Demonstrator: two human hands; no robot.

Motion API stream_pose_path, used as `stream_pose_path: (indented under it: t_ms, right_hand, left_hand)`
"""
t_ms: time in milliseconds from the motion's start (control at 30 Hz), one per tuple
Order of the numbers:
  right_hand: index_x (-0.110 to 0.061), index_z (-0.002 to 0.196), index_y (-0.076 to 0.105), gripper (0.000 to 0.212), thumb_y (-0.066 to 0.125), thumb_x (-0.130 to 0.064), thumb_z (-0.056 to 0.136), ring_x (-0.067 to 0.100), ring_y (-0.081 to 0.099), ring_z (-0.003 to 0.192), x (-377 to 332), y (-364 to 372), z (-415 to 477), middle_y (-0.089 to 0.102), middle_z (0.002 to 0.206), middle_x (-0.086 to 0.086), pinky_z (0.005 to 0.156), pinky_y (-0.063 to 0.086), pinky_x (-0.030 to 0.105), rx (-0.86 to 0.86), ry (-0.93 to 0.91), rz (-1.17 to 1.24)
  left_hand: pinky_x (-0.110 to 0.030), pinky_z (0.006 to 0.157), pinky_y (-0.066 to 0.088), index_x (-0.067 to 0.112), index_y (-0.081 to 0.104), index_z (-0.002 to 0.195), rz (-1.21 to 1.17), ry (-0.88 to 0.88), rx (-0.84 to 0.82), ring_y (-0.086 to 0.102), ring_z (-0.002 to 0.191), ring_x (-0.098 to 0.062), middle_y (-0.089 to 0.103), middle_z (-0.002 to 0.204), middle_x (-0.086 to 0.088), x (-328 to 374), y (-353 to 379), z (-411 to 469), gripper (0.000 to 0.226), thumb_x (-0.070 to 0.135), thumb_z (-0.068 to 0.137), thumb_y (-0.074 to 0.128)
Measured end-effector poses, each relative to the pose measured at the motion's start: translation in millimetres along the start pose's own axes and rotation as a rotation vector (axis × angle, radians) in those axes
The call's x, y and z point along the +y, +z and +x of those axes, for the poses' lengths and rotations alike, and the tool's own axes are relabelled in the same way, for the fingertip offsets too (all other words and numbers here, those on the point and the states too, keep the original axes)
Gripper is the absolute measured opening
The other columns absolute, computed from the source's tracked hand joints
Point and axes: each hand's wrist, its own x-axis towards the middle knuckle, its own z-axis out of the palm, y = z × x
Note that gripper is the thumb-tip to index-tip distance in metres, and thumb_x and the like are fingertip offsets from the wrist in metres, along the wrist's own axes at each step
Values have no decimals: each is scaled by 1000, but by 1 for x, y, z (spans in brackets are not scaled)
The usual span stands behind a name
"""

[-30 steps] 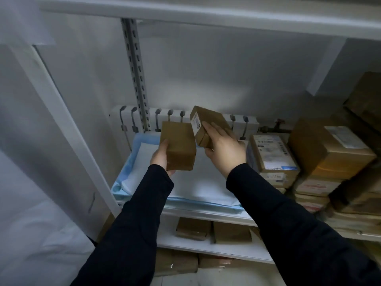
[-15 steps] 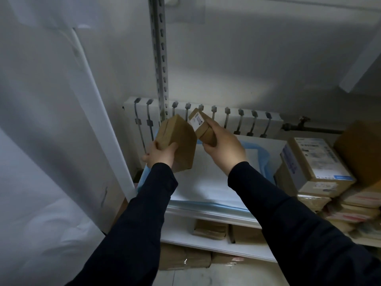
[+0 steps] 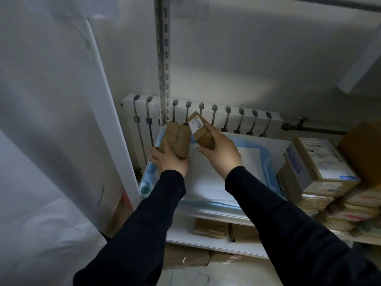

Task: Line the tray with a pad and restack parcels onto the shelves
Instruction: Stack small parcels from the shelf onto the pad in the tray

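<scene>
Tray (image 3: 268, 162) already lined with pad (image 3: 208, 182); no parcels set down yet. Brown parcel (image 3: 176, 141) gripped by left hand (image 3: 170, 162), labelled parcel (image 3: 201, 130) by right hand (image 3: 222, 153).

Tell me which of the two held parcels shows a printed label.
The parcel in the right hand: the small brown box has a white barcode label on its upper end. The left hand's plain brown parcel shows none.

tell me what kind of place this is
Probably a stockroom or parcel storage corner: white shelves on a slotted metal upright, labelled cardboard parcels stacked at the right, and a radiator on the wall behind.
</scene>
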Motion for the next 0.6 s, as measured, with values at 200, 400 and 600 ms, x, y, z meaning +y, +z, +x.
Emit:
stream_pose_path:
  t_ms: [200,400,600]
  right_hand:
    - [-39,145,29,67,63,-33,88,20,51,122,2,-6,4,50,140,-4,96,48,43,44,19,-30]
    - [-38,146,28,68,63,-35,87,21,51,123,7,-3,4,48,142,-3,95,48,42,25,23,-64]
    - [-37,145,29,67,62,-34,87,22,49,124,8,-1,5,46,144,-5,94,48,43,6,7,-102]
  left_hand:
    - [-41,86,50,7,39,130,625,548,231,58,95,-32,61,107,-15,-12,4,-5,97,21,45,84]
    - [-38,81,47,12,51,127,805,846,135,50,89,-28,60,106,-9,-34,20,-6,79,13,50,72]
    - [-51,80,54,5,70,108,717,784,41,68,81,-34,71,99,-11,-32,14,0,69,7,42,88]
